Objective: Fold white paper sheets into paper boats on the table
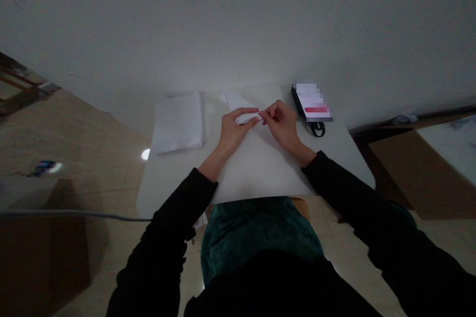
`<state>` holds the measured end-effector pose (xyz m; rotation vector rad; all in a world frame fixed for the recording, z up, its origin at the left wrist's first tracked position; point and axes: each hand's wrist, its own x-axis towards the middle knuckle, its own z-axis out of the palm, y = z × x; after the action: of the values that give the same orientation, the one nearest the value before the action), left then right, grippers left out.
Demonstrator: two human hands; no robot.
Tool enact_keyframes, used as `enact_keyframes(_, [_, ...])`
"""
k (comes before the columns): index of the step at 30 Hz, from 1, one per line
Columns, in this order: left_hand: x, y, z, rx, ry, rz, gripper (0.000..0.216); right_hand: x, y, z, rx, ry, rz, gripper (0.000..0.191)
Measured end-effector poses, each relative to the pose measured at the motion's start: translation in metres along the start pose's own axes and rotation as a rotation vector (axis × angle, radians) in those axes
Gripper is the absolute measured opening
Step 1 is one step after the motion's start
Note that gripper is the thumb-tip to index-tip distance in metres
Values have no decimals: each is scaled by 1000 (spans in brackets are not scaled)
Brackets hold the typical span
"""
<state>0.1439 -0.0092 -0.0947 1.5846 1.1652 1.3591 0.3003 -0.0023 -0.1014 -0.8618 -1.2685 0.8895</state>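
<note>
Both my hands meet above the middle of a white table (253,168). Between them is a folded piece of white paper (245,118). My left hand (235,129) grips its left part, thumb below and fingers above. At the paper's right tip, my right hand (281,123) pinches with thumb and fingertips; the fingers partly hide that tip. Just behind the hands lies another pointed white paper piece (238,100); I cannot tell whether it joins the held one. To the left rests a stack of white paper sheets (178,123).
At the table's back right lies a dark device with a blurred, lit screen (312,101), a black strap loop (318,129) beside it. A wall (238,25) rises behind the table. A grey cable (74,214) runs in from the left. Brown cardboard (427,173) lies at right.
</note>
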Motion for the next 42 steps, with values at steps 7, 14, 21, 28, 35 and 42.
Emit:
enact_keyframes(7, [-10,10,9,45,102,117,24,-13,2,14,35,140,-63,46])
enact_keyframes(14, [12,31,-36,-104,-451,14,38,13,2,-11,101,190,-19,47])
enact_keyframes(21, [23,50,-90,-89,-430,-9,105,17,-8,-16,388,-117,205,50])
enact_keyframes(28, [25,38,-89,-36,-391,-52,110,26,-15,-31,421,-323,337,47])
enact_keyframes(35, [21,44,-82,-6,-386,-40,42,28,-21,-38,268,-400,376,40])
enact_keyframes(42, [21,41,-82,-5,-354,-60,40,34,-33,-48,266,-499,375,37])
